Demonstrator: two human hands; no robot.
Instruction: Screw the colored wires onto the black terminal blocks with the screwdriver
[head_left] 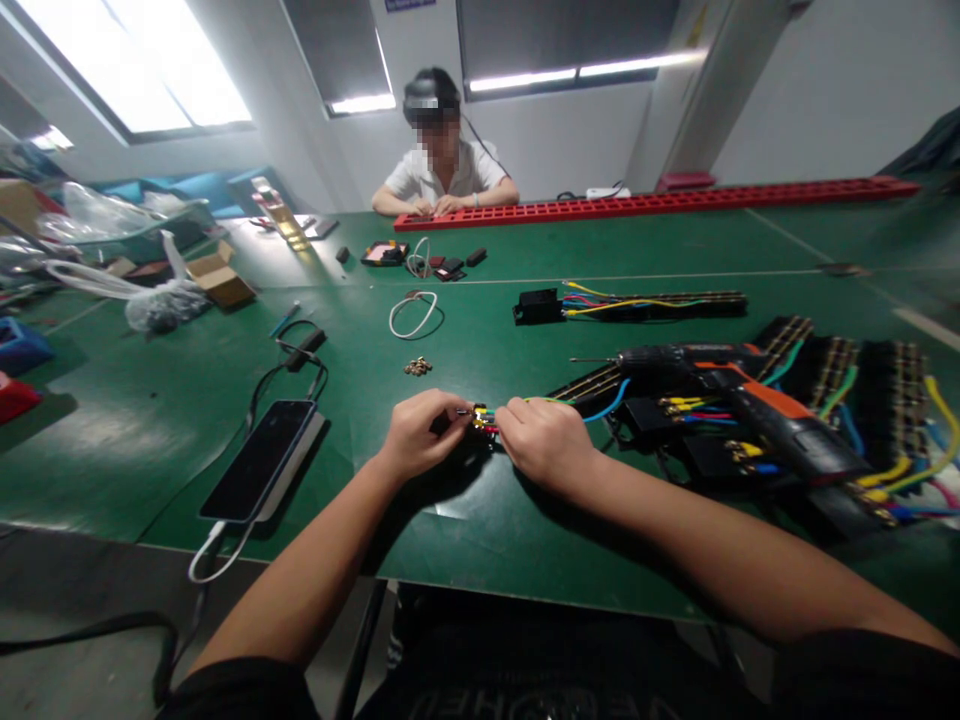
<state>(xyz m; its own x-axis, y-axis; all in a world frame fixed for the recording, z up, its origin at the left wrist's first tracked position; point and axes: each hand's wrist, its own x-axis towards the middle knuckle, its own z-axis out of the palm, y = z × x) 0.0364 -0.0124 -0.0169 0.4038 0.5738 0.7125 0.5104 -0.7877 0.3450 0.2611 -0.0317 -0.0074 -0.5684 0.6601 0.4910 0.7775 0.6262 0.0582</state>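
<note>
My left hand (421, 432) is closed in a pinch at the ends of the coloured wires; the small piece between its fingertips is too small to make out. Beside it, my right hand (551, 448) is curled around the wires, and its fingers cover part of them. Yellow wire ends (480, 420) show between the two hands. A blue wire (609, 402) runs out past my right hand toward a black strip with brass-coloured contacts (592, 384). Just beyond my left hand lies a small pile of brass screws (418, 367).
A black and orange power drill (787, 420) lies at the right among several wired black strips (904, 400). Another wired strip (675, 304) lies farther back. A phone (259, 460) with cables is at the left. Across the table, a person (450, 170) sits behind a long red rack (645, 204).
</note>
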